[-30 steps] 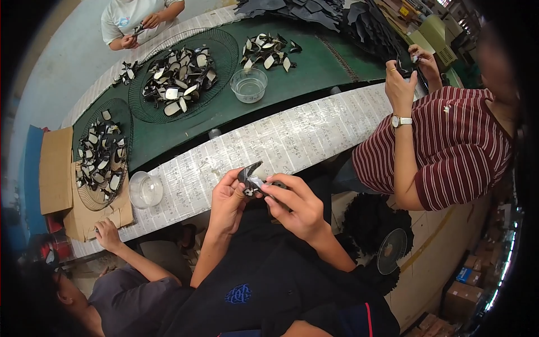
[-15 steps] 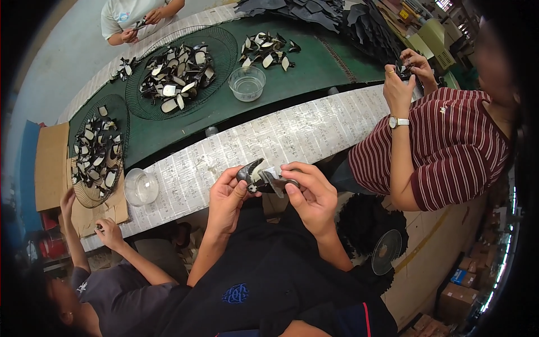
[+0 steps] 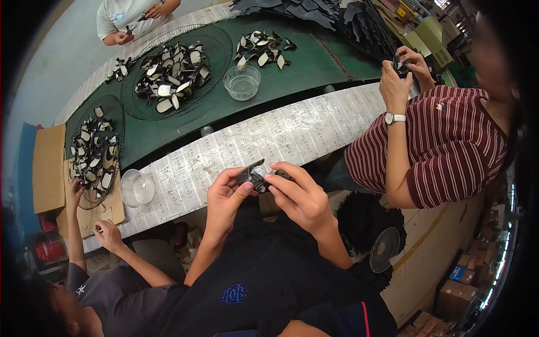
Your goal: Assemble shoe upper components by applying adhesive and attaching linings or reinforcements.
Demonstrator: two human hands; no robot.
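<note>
In front of my chest, a small black piece that looks like a shoe heel with a pale face [image 3: 254, 175] is held between both hands. My left hand [image 3: 224, 194] grips its left side, thumb in front and fingers behind. My right hand [image 3: 307, 197] is closed at its right side, with its fingertips on the pale part and a dark flap [image 3: 282, 174] under the fingers. What exactly the right fingers pinch is partly hidden. Similar black and cream heels [image 3: 171, 73] are heaped on a round wire tray [image 3: 133, 106] on the green table.
A clear plastic bowl [image 3: 242, 90] stands beyond my hands, another bowl [image 3: 137, 194] to the left. A smaller wire tray [image 3: 119, 126] of heels lies by a cardboard box [image 3: 49, 168]. Co-workers sit close on both sides; one is across the table. Black sheets [image 3: 365, 28] are stacked far right.
My right hand has moved left against the heel, and its fingers now press over the pale part. The left co-worker's hand has reached up to the smaller wire tray.
</note>
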